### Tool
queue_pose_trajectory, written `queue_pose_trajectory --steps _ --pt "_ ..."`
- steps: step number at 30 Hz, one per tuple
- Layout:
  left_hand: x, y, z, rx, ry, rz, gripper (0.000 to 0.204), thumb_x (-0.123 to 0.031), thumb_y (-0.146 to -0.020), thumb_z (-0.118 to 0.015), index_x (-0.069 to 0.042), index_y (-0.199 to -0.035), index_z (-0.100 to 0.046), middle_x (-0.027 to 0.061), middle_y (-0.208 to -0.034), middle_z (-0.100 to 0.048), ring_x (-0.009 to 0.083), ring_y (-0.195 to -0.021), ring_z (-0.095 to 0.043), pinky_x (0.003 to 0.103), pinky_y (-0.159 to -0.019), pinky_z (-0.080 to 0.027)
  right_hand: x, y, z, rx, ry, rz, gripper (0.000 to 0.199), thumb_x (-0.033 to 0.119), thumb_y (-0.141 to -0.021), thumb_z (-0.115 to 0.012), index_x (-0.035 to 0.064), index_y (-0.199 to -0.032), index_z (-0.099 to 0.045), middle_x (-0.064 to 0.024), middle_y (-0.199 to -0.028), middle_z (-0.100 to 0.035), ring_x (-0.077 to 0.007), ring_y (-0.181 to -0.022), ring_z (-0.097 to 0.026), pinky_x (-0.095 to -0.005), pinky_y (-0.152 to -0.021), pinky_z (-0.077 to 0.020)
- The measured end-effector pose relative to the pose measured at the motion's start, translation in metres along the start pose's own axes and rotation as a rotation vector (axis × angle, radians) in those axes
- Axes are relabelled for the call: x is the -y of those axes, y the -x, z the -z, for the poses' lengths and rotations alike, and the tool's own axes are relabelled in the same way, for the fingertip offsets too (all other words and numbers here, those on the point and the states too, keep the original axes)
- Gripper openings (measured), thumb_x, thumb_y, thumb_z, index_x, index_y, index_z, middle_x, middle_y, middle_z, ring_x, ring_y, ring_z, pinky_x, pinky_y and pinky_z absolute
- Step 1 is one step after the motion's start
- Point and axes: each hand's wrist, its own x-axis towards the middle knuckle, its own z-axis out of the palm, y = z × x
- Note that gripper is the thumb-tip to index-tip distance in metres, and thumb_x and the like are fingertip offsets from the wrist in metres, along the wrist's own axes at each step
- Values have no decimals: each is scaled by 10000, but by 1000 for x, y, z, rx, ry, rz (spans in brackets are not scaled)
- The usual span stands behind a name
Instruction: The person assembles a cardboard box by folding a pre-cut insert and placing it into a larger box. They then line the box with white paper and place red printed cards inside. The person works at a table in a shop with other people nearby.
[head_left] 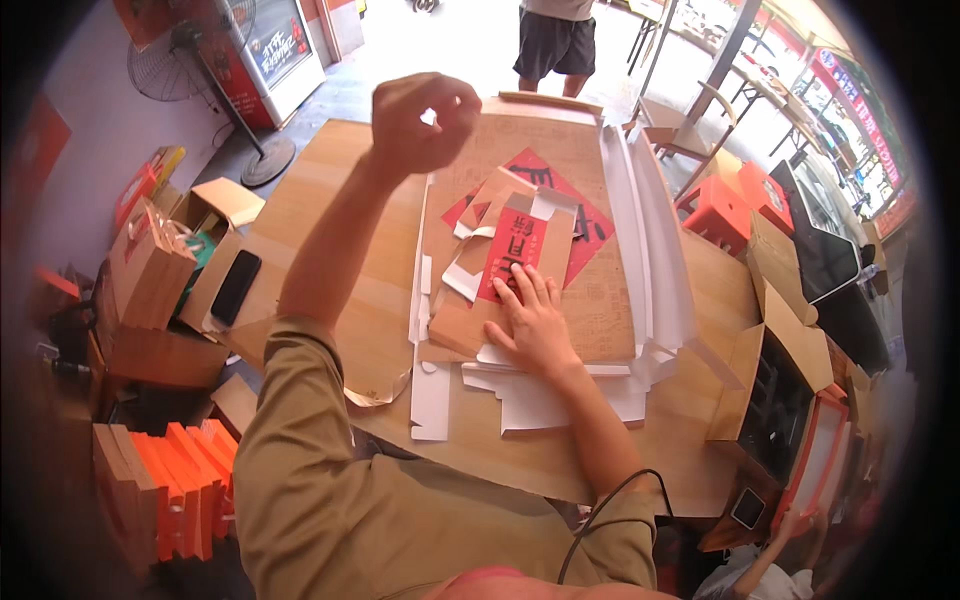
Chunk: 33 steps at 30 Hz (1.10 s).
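My right hand (533, 318) lies flat, fingers spread, on a partly folded brown cardboard box (553, 240) with a red label (515, 245) printed in black characters. White inner flaps show at the box's sides. Up at the far left of the stack, my left hand (425, 120) is raised with its fingers curled toward the thumb. Light passes through the ring they form; anything pinched there cannot be made out. Under the box lies a red diamond-shaped paper (592, 235) with black brush writing, on a large flat brown cardboard sheet (600, 320).
The wooden table (340, 190) carries white-edged cardboard sheets (665, 250). A black phone (236, 287) lies on its left side. Open cartons (765, 370) and red stools (718, 212) stand right. A fan (268, 160) stands far left. A person (555, 45) stands beyond the table.
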Motion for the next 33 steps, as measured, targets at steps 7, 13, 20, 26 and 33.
queue_pose_trajectory --steps 7,13,20,26,33 --pt "-27 -29 67 562 -45 101 141 -47 -884 -738 -53 -774 -650 21 -611 -558 141 -503 -505 326 -493 -400 -2 -6 0 7 -19 -2 692 471 -986 -716 148 -1577 -558 -246 -1657 -433 -437 -1569 -350 -639 -1290 -228" --pt "-77 20 152 1174 -677 580 326 -260 -799 -778 -72 -1046 -678 145 -797 -693 376 -774 -703 512 -747 -548 0 -2 0 28 -2 -9 691 485 -998 -704 152 -1584 -553 -242 -1669 -426 -424 -1582 -336 -637 -1293 -227" --pt "-93 183 280 1414 -242 1292 425 -191 -825 -859 -60 -1202 -711 160 -857 -745 307 -801 -747 427 -736 -588 -2 0 -3 -1 -18 -16 680 508 -994 -688 146 -1559 -574 -243 -1662 -431 -424 -1581 -335 -633 -1293 -234" --pt "-89 224 278 1265 -82 1180 102 -87 -909 -774 4 -926 -733 126 -773 -742 211 -688 -711 361 -650 -573 -2 2 -3 -26 -10 -9 672 520 -1006 -667 164 -1567 -567 -225 -1658 -440 -414 -1586 -329 -619 -1308 -212" --pt "-71 124 151 961 324 1304 85 -44 -998 -685 -6 -941 -635 68 -713 -703 114 -601 -682 276 -529 -548 -7 4 -13 -39 -25 -9 697 562 -1015 -616 144 -1571 -571 -232 -1658 -443 -413 -1603 -312 -631 -1309 -198"
